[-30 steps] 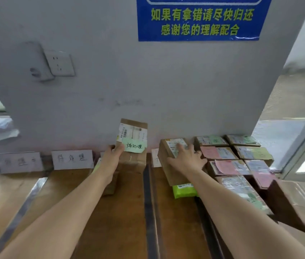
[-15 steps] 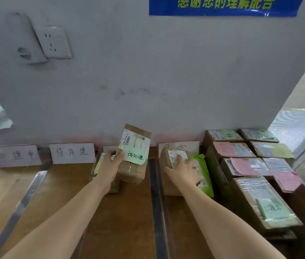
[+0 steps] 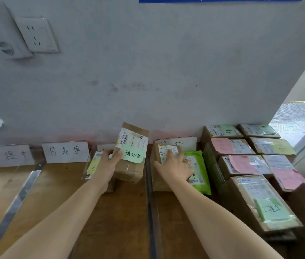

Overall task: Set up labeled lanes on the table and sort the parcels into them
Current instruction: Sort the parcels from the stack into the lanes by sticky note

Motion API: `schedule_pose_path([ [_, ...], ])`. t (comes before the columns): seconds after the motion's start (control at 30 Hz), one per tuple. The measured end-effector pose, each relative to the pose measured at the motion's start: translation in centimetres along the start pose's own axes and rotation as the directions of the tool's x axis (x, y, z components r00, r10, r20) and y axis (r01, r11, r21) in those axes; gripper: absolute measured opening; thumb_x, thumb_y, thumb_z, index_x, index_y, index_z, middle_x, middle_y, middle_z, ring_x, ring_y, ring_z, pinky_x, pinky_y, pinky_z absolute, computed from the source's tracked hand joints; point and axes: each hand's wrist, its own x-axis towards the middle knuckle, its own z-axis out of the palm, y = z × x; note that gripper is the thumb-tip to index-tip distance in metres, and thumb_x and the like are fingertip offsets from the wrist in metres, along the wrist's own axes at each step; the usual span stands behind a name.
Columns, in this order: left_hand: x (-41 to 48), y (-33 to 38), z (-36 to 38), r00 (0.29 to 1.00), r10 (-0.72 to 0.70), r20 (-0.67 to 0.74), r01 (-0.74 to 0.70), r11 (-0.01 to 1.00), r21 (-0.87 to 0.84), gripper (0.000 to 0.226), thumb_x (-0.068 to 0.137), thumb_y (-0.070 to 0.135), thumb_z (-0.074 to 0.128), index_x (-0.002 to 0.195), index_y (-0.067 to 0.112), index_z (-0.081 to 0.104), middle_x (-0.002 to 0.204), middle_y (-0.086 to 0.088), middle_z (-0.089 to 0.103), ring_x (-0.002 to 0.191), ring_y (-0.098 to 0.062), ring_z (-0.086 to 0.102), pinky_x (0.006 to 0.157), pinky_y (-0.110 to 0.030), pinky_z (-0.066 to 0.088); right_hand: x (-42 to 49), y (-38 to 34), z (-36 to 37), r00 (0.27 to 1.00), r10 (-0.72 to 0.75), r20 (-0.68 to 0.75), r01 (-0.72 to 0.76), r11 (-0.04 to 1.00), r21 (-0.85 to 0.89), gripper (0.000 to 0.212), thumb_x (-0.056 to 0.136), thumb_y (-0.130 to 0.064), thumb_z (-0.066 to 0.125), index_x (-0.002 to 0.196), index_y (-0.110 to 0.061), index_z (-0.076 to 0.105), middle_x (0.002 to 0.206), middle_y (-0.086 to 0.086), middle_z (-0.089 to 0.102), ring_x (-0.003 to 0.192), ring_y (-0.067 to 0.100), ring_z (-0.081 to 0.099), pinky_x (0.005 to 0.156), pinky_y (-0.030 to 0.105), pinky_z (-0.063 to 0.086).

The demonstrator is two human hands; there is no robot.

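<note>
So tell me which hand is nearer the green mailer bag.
Right. The right hand rests right beside the green mailer bag; the left hand grips a taped box beyond the divider.

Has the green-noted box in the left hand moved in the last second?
Yes. The box in the left hand has tilted rightward and come down toward the person, judged against the 待处理 card.

Soft daylight from right; edges warped, slightly blurred.
</note>
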Motion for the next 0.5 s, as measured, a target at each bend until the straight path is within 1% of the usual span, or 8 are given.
schedule_pose_path([
  [0.07,-0.1,-0.2,0.5,1.0,-0.011,0.014,0.011,1.0,-0.008,0.039,0.094,0.034,0.054,0.129,0.022,0.039,0.095,0.011,0.055,0.084,-0.007,0.054,0.069,-0.027,0.043,-0.2,0.0,0.3,1.0,-0.004,0.025,0.003,1.0,0.011,0.077,0.082,-0.067,0.05,0.147,-0.034,0.025,0.156,0.008,0.016,0.14,0.043,0.023,0.104,0.059,0.03],
  [0.17,-0.2,-0.5,1.0,0.998,-0.05,0.029,0.051,0.997,-0.052,0.036,0.094,0.034,0.055,0.125,0.023,0.04,0.098,0.006,0.057,0.086,-0.011,0.056,0.067,-0.027,0.045,-0.4,0.5,1.0,1.0,0.002,0.031,-0.003,1.0,0.018,0.077,0.084,-0.066,0.049,0.148,-0.033,0.022,0.155,0.009,0.018,0.14,0.042,0.023,0.103,0.057,0.03],
  [0.2,-0.2,-0.7,1.1,0.998,-0.065,0.027,0.067,0.995,-0.073,0.035,0.094,0.035,0.054,0.124,0.023,0.04,0.1,0.005,0.058,0.088,-0.013,0.057,0.07,-0.03,0.047,-0.5,0.7,1.3,1.0,0.0,0.021,0.0,1.0,0.0,0.079,0.084,-0.067,0.05,0.149,-0.033,0.021,0.155,0.009,0.017,0.141,0.042,0.022,0.104,0.057,0.03],
  [0.27,-0.2,-1.4,1.2,0.995,-0.101,0.021,0.103,0.988,-0.112,0.034,0.094,0.037,0.054,0.123,0.027,0.04,0.105,0.003,0.058,0.095,-0.018,0.057,0.084,-0.042,0.05,-0.4,1.5,1.9,1.0,-0.01,0.009,0.011,0.999,-0.04,0.083,0.084,-0.069,0.049,0.151,-0.033,0.016,0.158,0.009,0.012,0.142,0.042,0.018,0.107,0.058,0.026],
  [0.3,-0.1,-1.8,1.3,0.992,-0.126,0.02,0.127,0.983,-0.134,0.033,0.093,0.038,0.055,0.122,0.029,0.041,0.109,0.002,0.057,0.101,-0.022,0.056,0.091,-0.049,0.047,-0.4,1.9,2.2,1.0,-0.016,0.017,0.017,0.998,-0.055,0.083,0.085,-0.069,0.047,0.152,-0.033,0.014,0.159,0.009,0.009,0.143,0.042,0.016,0.108,0.059,0.024],
  [0.33,-0.1,-2.2,1.3,0.988,-0.15,0.022,0.151,0.976,-0.157,0.034,0.093,0.039,0.055,0.123,0.03,0.041,0.114,0.001,0.056,0.107,-0.025,0.053,0.095,-0.054,0.044,-0.2,2.3,2.5,0.999,-0.024,0.032,0.026,0.997,-0.069,0.082,0.086,-0.07,0.045,0.152,-0.033,0.013,0.16,0.008,0.005,0.144,0.042,0.014,0.108,0.059,0.023],
  [0.4,-0.1,-2.7,1.4,0.983,-0.179,0.03,0.182,0.966,-0.185,0.04,0.092,0.041,0.055,0.128,0.028,0.041,0.121,0.0,0.054,0.113,-0.028,0.05,0.097,-0.056,0.041,-0.1,2.9,3.1,0.997,-0.05,0.06,0.055,0.995,-0.086,0.075,0.09,-0.068,0.038,0.152,-0.032,0.014,0.16,0.009,0.003,0.145,0.04,0.009,0.11,0.06,0.019],
  [0.5,-0.2,-3.4,1.5,0.982,-0.186,0.031,0.189,0.969,-0.162,0.046,0.093,0.04,0.055,0.133,0.026,0.039,0.122,0.0,0.053,0.115,-0.028,0.049,0.098,-0.055,0.041,0.1,3.2,4.0,0.991,-0.102,0.091,0.108,0.992,-0.061,0.062,0.098,-0.057,0.027,0.152,-0.031,0.014,0.161,0.007,0.001,0.147,0.039,0.001,0.113,0.06,0.012],
])
